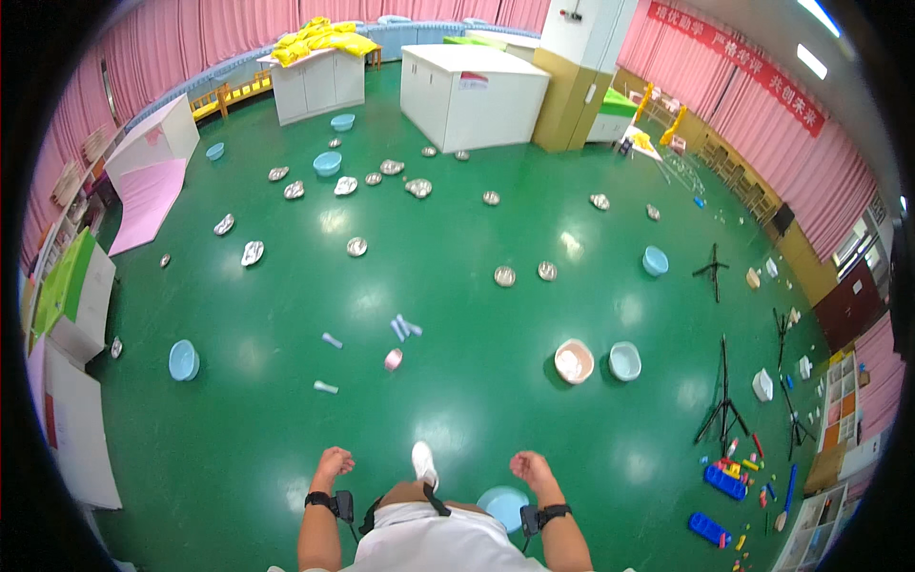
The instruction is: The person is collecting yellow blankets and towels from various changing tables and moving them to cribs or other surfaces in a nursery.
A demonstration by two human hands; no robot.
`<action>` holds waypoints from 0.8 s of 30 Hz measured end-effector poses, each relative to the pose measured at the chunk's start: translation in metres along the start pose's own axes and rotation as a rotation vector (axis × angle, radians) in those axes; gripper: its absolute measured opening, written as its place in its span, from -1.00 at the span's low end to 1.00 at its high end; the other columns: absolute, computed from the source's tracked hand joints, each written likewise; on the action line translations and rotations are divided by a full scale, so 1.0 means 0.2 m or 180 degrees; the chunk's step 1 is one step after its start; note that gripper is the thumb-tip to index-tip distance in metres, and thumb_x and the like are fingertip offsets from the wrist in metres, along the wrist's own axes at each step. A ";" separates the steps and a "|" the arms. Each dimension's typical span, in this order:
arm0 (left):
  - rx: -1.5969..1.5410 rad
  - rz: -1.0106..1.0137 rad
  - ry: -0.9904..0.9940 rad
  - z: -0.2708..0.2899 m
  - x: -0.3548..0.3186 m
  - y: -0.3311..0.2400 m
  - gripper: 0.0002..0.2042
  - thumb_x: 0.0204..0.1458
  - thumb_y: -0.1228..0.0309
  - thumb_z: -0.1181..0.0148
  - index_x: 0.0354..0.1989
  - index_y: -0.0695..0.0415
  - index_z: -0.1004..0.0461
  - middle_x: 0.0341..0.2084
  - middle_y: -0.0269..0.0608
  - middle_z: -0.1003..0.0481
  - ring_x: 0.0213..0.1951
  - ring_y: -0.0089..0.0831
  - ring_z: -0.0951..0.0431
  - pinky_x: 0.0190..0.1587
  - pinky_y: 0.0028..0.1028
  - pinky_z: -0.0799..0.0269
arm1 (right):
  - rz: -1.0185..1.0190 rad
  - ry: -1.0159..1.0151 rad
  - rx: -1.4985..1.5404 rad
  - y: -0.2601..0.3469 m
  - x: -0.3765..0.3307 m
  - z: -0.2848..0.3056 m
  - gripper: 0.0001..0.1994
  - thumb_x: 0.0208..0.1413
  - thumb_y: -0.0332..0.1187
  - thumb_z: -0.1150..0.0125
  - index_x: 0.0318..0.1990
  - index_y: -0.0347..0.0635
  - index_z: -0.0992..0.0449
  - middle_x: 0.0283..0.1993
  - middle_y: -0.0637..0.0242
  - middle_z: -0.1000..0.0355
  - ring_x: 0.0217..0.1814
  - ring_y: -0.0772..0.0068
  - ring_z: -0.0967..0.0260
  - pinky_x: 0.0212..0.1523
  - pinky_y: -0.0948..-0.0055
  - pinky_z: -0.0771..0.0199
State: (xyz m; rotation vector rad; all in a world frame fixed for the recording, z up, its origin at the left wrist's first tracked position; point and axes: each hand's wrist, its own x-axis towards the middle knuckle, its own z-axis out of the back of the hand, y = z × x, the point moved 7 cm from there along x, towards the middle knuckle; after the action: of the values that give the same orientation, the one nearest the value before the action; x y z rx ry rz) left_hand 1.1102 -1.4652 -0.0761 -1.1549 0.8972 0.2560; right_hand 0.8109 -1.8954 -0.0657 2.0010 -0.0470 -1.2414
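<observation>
My left hand (pixel 334 464) hangs over the floor at lower centre, fingers loosely curled in with nothing seen in them. To the right, my right hand (pixel 531 468) is curled in the same way and also shows nothing held. Each wrist wears a black strap with a small dark device. Nearest to my right hand, a light blue basin (pixel 503 505) sits on the floor, partly hidden by my body. Ahead of my hands lie a small pink round container (pixel 393 359), several pale lilac-blue handle-shaped pieces (pixel 402 330), another such piece (pixel 331 340) and a pale green one (pixel 326 387).
A pink-beige basin (pixel 574 362) and a pale blue basin (pixel 624 361) stand ahead right; a blue basin (pixel 184 360) is at left. Several silvery metal bowls (pixel 505 276) dot the green floor. Black tripods (pixel 724 400) and scattered toys near blue trays (pixel 726 480) lie at right. White cabinets (pixel 457 100) stand behind.
</observation>
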 end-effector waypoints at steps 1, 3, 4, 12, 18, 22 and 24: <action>-0.0004 0.0000 -0.0042 -0.03 0.11 -0.13 -0.91 -0.05 0.43 -0.04 -0.43 0.17 -0.39 -0.57 -0.16 -0.48 -0.60 -0.46 -0.44 -0.55 -0.51 -0.34 | -0.0182 -0.0033 -0.0065 0.08 0.10 0.00 -0.82 0.08 -0.29 0.01 -0.33 -0.23 -0.40 -0.36 0.19 -0.44 -0.31 0.29 -0.42 -0.26 0.31 -0.44; 0.0014 0.0072 -0.0002 -0.13 0.31 -0.39 -0.89 -0.05 0.41 -0.05 -0.41 0.18 -0.39 -0.58 -0.17 -0.48 -0.61 -0.45 -0.44 -0.55 -0.51 -0.34 | -0.0284 -0.0275 0.0067 0.25 0.26 0.02 -0.83 0.07 -0.31 0.02 -0.33 -0.23 -0.40 -0.37 0.20 -0.43 -0.31 0.28 -0.42 -0.26 0.30 -0.45; 0.0067 -0.0087 0.0072 -0.21 0.41 -0.57 -0.89 -0.04 0.40 -0.05 -0.40 0.18 -0.39 -0.58 -0.17 -0.48 -0.60 -0.45 -0.44 -0.55 -0.51 -0.35 | -0.0125 -0.0307 0.0175 0.37 0.35 0.04 -0.83 0.07 -0.32 0.02 -0.33 -0.24 -0.39 -0.37 0.19 -0.43 -0.31 0.27 -0.42 -0.26 0.29 -0.45; 0.0235 -0.0242 0.0323 -0.71 1.26 -1.55 -0.87 -0.03 0.38 -0.05 -0.39 0.18 -0.40 -0.57 -0.19 -0.48 -0.58 -0.48 -0.44 -0.53 -0.50 -0.35 | 0.0004 -0.0358 0.0783 1.14 1.13 0.08 -0.84 0.08 -0.32 0.04 -0.36 -0.21 -0.38 -0.37 0.21 -0.43 -0.31 0.29 -0.40 -0.25 0.30 -0.44; 0.0371 -0.0177 0.0282 -0.92 1.74 -2.20 -0.87 -0.03 0.36 -0.06 -0.37 0.16 -0.39 -0.55 -0.24 -0.48 -0.58 -0.52 -0.44 -0.50 -0.54 -0.35 | 0.0203 -0.0422 0.0531 2.06 1.78 -0.09 -0.84 0.07 -0.30 0.03 -0.36 -0.20 -0.38 -0.40 0.25 -0.41 -0.34 0.33 -0.39 -0.26 0.34 -0.43; 0.0199 -0.0259 0.0151 -0.90 1.95 -2.57 -0.88 -0.01 0.36 -0.05 -0.37 0.13 -0.39 -0.54 -0.24 -0.49 -0.56 -0.53 -0.44 -0.49 -0.54 -0.36 | 0.0208 -0.0228 0.0119 2.64 2.14 -0.43 -0.82 0.07 -0.29 0.01 -0.34 -0.24 -0.38 -0.40 0.24 -0.41 -0.35 0.34 -0.38 -0.27 0.36 -0.42; 0.0000 -0.0173 0.0043 -0.91 2.08 -2.75 -0.88 -0.01 0.36 -0.05 -0.37 0.12 -0.39 -0.54 -0.24 -0.49 -0.56 -0.53 -0.44 -0.48 -0.54 -0.36 | 0.0138 -0.0079 -0.0075 2.87 2.38 -0.58 -0.82 0.06 -0.29 0.01 -0.31 -0.23 -0.38 -0.38 0.24 -0.41 -0.34 0.34 -0.38 -0.27 0.36 -0.42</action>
State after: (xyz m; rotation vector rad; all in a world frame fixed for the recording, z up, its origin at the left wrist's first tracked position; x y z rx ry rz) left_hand 1.6194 -1.9621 -0.0234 -1.1804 0.8764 0.2042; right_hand 1.3489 -2.4231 -0.0398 1.9545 -0.0869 -1.2340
